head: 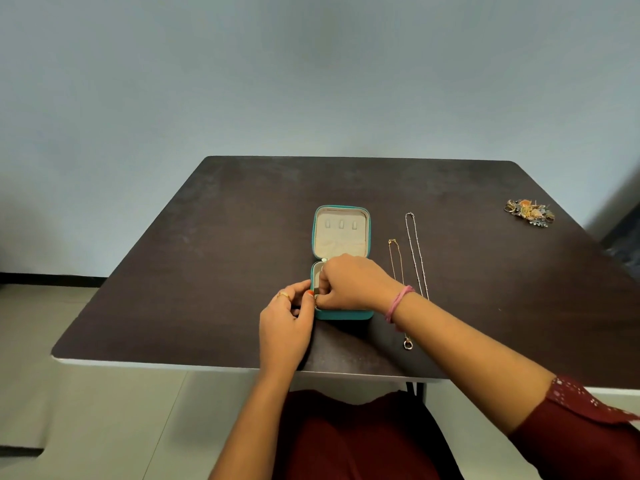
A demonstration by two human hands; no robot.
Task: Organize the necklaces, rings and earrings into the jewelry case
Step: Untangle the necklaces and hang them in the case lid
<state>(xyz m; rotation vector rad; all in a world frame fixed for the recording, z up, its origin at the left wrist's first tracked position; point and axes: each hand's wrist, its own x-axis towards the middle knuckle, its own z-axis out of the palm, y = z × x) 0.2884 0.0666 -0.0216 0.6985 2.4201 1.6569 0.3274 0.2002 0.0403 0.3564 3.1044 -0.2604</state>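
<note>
The case [341, 233] lies open mid-desk [214, 258], lid flat toward the far edge. Left hand [287, 323] pinches its near-left rim, likely steadying it. Right hand [349, 284] curls over the tray; what it holds is hidden. Two necklaces [415, 254] lie just right; a jewelry heap [529, 213] waits near the far-right corner.

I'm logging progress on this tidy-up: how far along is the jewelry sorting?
Early on. Done: the teal case lies open on the table. In hand: the right hand and left hand work at its lower half; what they hold is hidden. Left: two necklaces beside the case and the jewelry pile at the far right.
</note>
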